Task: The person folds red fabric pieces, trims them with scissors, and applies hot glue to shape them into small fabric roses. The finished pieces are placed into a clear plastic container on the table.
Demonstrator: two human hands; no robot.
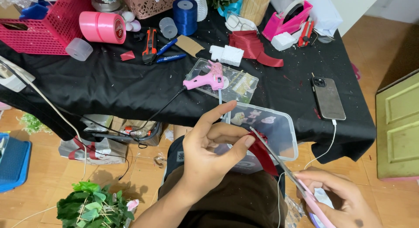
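**Pinks and Reds on Black**

The table cloth [109, 86] is plain black, flecked with pale crumbs. The glue gun [205, 79] is bright pink with a black cord. The ribbon piece [263, 154] pinched in the left hand [209, 156] is dark red; the scissors [301, 191] in the right hand [345, 202] have pale pink handles. The tape rolls [102, 27] are pink, the spool [185, 11] deep blue, the basket [43, 29] magenta, and the phone [328, 98] grey-brown.

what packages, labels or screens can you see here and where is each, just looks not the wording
Phone: right side of the black table, lying flat, dark rectangle, white cable plugged in.
Pink tape roll: back left, on its side, with a round red and white label on its end.
Clear plastic box: at the table's front edge behind the left hand, rounded rectangle.
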